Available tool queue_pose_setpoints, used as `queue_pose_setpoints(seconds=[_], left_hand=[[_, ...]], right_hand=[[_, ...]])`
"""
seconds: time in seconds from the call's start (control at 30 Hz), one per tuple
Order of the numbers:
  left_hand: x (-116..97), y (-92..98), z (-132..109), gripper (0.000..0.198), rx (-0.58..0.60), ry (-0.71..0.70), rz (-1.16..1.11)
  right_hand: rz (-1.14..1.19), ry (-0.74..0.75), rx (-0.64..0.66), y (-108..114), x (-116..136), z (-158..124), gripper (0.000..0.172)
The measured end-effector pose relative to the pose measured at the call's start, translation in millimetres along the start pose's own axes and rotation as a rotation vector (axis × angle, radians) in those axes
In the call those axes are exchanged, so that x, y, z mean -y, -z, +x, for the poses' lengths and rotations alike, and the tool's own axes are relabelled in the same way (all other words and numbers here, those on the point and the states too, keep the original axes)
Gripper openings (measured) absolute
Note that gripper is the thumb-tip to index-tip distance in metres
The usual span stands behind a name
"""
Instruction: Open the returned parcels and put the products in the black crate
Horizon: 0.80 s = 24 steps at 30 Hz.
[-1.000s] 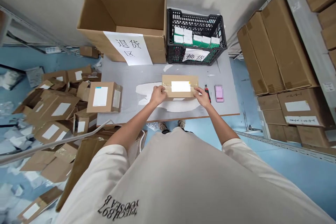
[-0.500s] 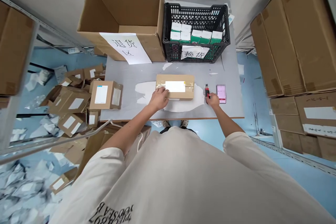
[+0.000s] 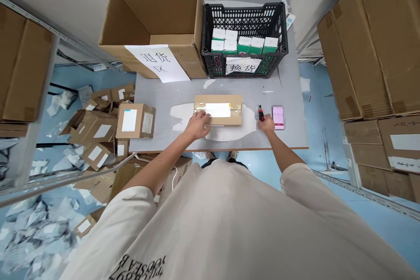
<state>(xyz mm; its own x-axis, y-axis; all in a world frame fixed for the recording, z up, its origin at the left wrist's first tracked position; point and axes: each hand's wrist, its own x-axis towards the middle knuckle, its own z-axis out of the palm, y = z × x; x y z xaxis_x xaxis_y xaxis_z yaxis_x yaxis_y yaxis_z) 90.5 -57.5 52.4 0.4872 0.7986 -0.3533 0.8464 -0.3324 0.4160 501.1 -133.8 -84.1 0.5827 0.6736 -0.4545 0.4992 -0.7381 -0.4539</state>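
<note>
A sealed brown cardboard box [image 3: 235,117] with a white label and clear tape lies on the table in front of me. My left hand [image 3: 197,125] is at its front left corner, fingers closed over the edge and top. To the right of the box, my right hand [image 3: 267,124] grips a red and black utility knife [image 3: 260,113], pointing away from me just above or on the table. Whether its blade is out is too small to tell. A phone with a pink screen [image 3: 278,117] lies just right of that hand. White torn patches [image 3: 223,134] of the table surface show around the box.
At the back of the grey table [image 3: 164,96] stand a large open carton [image 3: 193,63] and a black plastic crate [image 3: 244,10] with several green-and-white boxes. A smaller labelled box [image 3: 147,122] sits at the left edge. Parcels heap on the left floor; stacked cartons [image 3: 367,48] stand right.
The view has shifted slightly. My right hand has turned the utility knife a little, while my left hand stays on the cardboard box.
</note>
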Motion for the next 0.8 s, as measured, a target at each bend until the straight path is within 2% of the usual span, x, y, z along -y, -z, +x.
queue_pose_setpoints(seconds=[0.1,0.17,0.27,0.33,0.47,0.57,0.67,0.8], left_hand=[[1.7,1.3,-2.0,0.072,-0.001,-0.047,-0.009],[3.5,1.5,-2.8,0.069,0.001,-0.077,-0.021],[7.0,0.7,-3.7,0.064,0.008,-0.122,-0.023],[9.3,-0.6,-4.5,0.063,0.013,-0.154,-0.015],[13.7,-3.9,-7.0,0.065,0.021,-0.202,-0.006],[17.6,-7.1,-8.5,0.067,0.016,-0.238,-0.026],[21.3,-10.8,-8.6,0.067,-0.003,-0.261,-0.070],[23.1,-14.9,-7.9,0.068,-0.036,-0.293,-0.118]], right_hand=[[0.206,-0.101,-0.048,17.9,7.8,-2.0,0.035],[0.354,-0.089,-0.033,32.7,18.4,-4.0,0.032],[0.515,0.033,0.029,53.8,44.4,-10.6,0.031],[0.512,0.175,0.057,64.1,68.0,-20.3,0.035],[0.271,0.583,0.204,69.4,125.6,-54.7,0.052],[-0.020,0.842,0.251,59.8,170.4,-83.9,0.046],[-0.267,0.958,0.296,44.0,207.1,-104.3,0.041],[-0.458,0.993,0.302,26.7,236.4,-114.1,0.043]])
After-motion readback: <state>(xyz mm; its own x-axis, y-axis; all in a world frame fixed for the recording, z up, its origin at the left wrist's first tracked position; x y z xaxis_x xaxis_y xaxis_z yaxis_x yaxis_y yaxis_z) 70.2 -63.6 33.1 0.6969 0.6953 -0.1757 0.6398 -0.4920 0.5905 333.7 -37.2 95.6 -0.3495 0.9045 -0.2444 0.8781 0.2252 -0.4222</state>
